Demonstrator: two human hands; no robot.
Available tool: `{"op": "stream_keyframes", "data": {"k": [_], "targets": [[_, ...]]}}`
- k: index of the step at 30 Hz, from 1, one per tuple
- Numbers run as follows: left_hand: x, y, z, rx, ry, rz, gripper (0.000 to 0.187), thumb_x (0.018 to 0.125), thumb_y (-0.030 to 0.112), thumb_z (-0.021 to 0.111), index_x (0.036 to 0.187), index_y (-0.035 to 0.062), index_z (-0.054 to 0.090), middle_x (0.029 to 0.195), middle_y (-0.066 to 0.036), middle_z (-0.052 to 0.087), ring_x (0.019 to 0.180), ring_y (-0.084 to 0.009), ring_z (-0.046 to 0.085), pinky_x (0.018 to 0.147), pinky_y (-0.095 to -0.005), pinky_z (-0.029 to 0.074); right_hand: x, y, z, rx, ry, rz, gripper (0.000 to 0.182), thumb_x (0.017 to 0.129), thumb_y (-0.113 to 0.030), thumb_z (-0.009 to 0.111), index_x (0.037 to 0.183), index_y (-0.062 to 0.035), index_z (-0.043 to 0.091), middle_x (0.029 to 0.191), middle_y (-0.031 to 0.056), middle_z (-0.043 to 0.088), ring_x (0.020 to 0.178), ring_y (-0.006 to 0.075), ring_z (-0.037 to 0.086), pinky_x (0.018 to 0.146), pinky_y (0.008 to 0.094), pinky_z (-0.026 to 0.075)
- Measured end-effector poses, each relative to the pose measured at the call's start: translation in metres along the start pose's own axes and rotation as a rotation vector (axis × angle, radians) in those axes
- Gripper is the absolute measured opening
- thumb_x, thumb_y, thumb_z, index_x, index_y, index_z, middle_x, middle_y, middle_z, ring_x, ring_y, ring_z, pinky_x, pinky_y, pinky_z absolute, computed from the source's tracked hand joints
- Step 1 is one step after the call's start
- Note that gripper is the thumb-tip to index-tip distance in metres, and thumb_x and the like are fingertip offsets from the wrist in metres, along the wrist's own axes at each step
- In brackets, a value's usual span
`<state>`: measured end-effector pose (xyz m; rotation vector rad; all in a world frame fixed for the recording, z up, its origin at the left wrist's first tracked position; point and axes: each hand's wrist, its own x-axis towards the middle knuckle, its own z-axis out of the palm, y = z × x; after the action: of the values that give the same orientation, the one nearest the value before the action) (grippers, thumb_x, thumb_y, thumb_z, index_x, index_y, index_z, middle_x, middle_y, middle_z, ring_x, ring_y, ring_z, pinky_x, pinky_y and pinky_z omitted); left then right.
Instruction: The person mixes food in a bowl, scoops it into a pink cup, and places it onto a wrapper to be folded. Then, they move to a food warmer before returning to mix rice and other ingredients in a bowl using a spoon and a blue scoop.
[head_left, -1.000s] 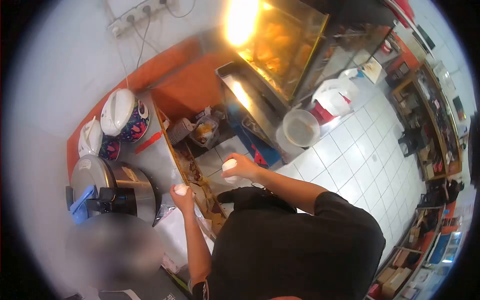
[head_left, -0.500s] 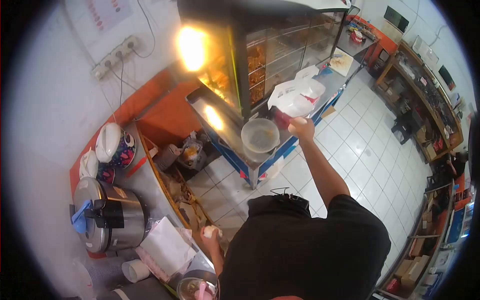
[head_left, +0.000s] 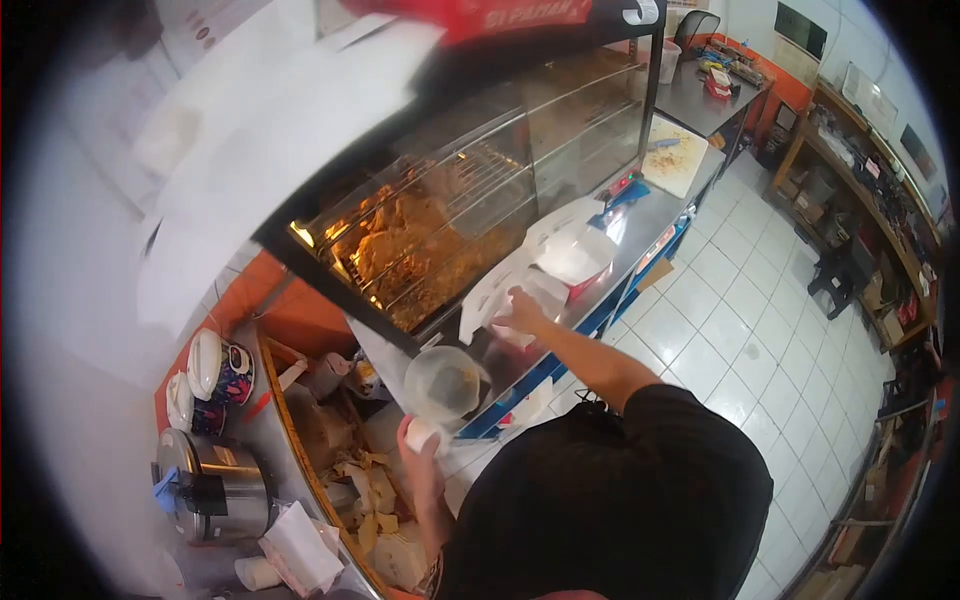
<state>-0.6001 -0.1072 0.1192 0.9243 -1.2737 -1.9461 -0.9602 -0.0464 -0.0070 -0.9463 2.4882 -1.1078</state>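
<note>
My left hand (head_left: 425,470) is closed around a white rounded bundle (head_left: 422,434), just below a translucent plastic tub (head_left: 440,384) on the metal counter. My right hand (head_left: 522,314) reaches over the nearer white paper box (head_left: 535,290), its fingers apart at the box's inner side. Beyond it stands a second open white paper box (head_left: 574,254); both have their lids up and red showing on their outer sides. The glass display cabinet (head_left: 400,240), holding browned fried food on racks, rises right behind the boxes.
A cutting board (head_left: 680,160) with a knife and crumbs lies at the counter's far end. On the left counter stand a large rice cooker (head_left: 235,490), patterned containers (head_left: 222,365) and paper sheets (head_left: 303,548). Below is a bin area (head_left: 365,490) with crumpled paper. Shelves (head_left: 850,200) line the right wall.
My right hand has moved left from the red item beside the tub to the paper box. My left hand has risen with the white bundle toward the tub. The view has shifted toward the cabinet.
</note>
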Motion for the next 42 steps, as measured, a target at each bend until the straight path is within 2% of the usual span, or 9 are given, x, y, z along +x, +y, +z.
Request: {"op": "stream_keyframes", "data": {"k": [4,7,12,17,22,28,36,41,42], "targets": [[0.052,-0.014,0.107,0.271,-0.160,0.011,0.072,0.069,-0.001,0.070,0.134,0.0051,0.038,0.117,-0.013,0.052,0.104,-0.0217,0.056,0.088,-0.0316,0.049,-0.044,-0.054,-0.078,0.300,-0.027,-0.001,0.074,0.079,-0.041,0.072,0.134,-0.0061,0.038,0.126,0.0163,0.054,0.112,0.0331,0.055,0.090,0.0381,0.046],[0.088,-0.061,0.178,0.333,-0.212,0.015,0.085,0.068,0.008,0.076,0.140,0.0020,0.032,0.127,-0.018,0.047,0.115,-0.0260,0.050,0.093,-0.0340,0.046,-0.097,-0.073,-0.115,1.208,-0.495,0.335,0.072,0.082,-0.037,0.070,0.136,-0.0027,0.036,0.120,0.0116,0.057,0.110,0.0267,0.056,0.093,0.0396,0.045],[0.069,-0.058,0.248,0.166,-0.689,-0.067,0.094,0.074,-0.010,0.055,0.152,0.0133,0.009,0.145,-0.015,0.032,0.125,-0.0269,0.045,0.098,-0.0342,0.043,-0.080,-0.014,-0.154,1.281,-0.156,0.220,0.074,0.077,-0.015,0.076,0.137,-0.0007,0.035,0.118,0.0124,0.056,0.104,0.0232,0.058,0.086,0.0335,0.049],[0.062,-0.061,0.225,0.150,-0.647,-0.055,0.083,0.078,-0.005,0.052,0.151,0.0113,0.015,0.147,-0.013,0.034,0.127,-0.0265,0.044,0.105,-0.0354,0.035,-0.010,0.050,-0.182,0.778,0.023,0.434,0.068,0.065,-0.016,0.084,0.122,0.0012,0.050,0.110,0.0118,0.060,0.096,0.0241,0.062,0.078,0.0340,0.053],[0.046,-0.078,0.148,-0.031,-0.602,-0.271,0.056,0.084,0.001,0.053,0.138,0.0030,0.040,0.134,-0.009,0.051,0.121,-0.0211,0.050,0.101,-0.0346,0.038,0.080,0.113,-0.160,-0.068,0.047,0.038,0.084,0.056,-0.034,0.085,0.118,0.0112,0.052,0.110,0.0220,0.061,0.103,0.0291,0.059,0.089,0.0374,0.047],[-0.034,-0.080,0.028,-0.105,-0.041,-0.210,0.052,0.081,0.013,0.058,0.132,0.0061,0.048,0.125,-0.005,0.057,0.106,-0.0146,0.057,0.087,-0.0309,0.045,0.131,0.146,-0.130,-0.459,-0.520,-0.162,0.074,0.072,-0.038,0.076,0.123,0.0098,0.053,0.121,0.0265,0.057,0.119,0.0414,0.050,0.102,0.0456,0.038],[-0.214,-0.123,-0.130,-0.458,1.147,0.070,0.032,0.083,0.013,0.054,0.114,0.0068,0.054,0.102,-0.005,0.063,0.083,-0.0147,0.061,0.076,-0.0317,0.050,0.016,0.001,-0.085,-0.411,0.464,-0.311,0.046,0.077,-0.031,0.069,0.101,0.0078,0.062,0.102,0.0227,0.064,0.092,0.0357,0.061,0.083,0.0445,0.047],[-0.361,-0.131,-0.243,-0.707,1.677,0.488,0.019,0.083,0.012,0.055,0.101,0.0088,0.057,0.085,-0.003,0.059,0.072,-0.0146,0.058,0.062,-0.0286,0.049,-0.111,-0.138,0.002,-0.597,0.040,-0.646,0.041,0.082,-0.032,0.063,0.090,0.0077,0.066,0.095,0.0250,0.065,0.088,0.0372,0.061,0.078,0.0462,0.047],[-0.392,-0.126,-0.268,-0.743,1.786,0.583,0.019,0.082,0.013,0.055,0.100,0.0077,0.056,0.083,-0.004,0.058,0.072,-0.0157,0.058,0.062,-0.0293,0.049,-0.132,-0.152,0.040,0.222,0.002,-0.400,0.032,0.084,-0.025,0.058,0.085,0.0063,0.064,0.087,0.0192,0.064,0.081,0.0312,0.059,0.075,0.0430,0.046]]}}
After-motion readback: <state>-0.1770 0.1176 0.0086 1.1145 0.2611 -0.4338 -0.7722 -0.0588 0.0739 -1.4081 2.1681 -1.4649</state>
